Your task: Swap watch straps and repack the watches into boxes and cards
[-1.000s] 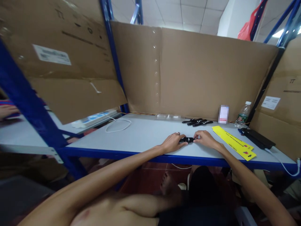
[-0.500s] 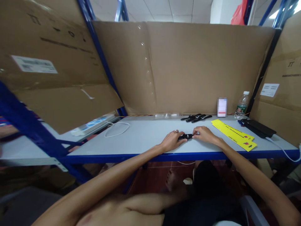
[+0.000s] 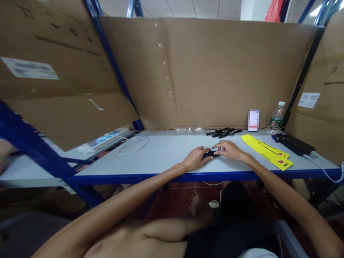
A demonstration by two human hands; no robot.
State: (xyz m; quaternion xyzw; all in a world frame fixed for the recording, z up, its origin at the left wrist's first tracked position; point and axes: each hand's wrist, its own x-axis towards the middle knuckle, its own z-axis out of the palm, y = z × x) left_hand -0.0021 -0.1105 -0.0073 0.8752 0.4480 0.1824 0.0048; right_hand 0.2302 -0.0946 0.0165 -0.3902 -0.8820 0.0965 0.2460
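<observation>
Left hand point(image 3: 197, 158): gripping black banded item point(image 3: 211, 153), near the table point(image 3: 161, 163) edge. Right hand point(image 3: 228, 150): at its 3 o'clock end, hold unclear; a loose pinch could let it twist. Yellow cards point(image 3: 264, 151), 3 o'clock: a straying wrist could shift them.

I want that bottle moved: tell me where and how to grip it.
Probably best around the bottle at its green label, coming from the front: it stands upright, with cardboard behind it and the phone to its left.

item point(image 3: 210, 154) blk, cards point(image 3: 262, 151) yel w/ blk print point(image 3: 268, 148), tabletop point(image 3: 163, 147) lt gry.
</observation>
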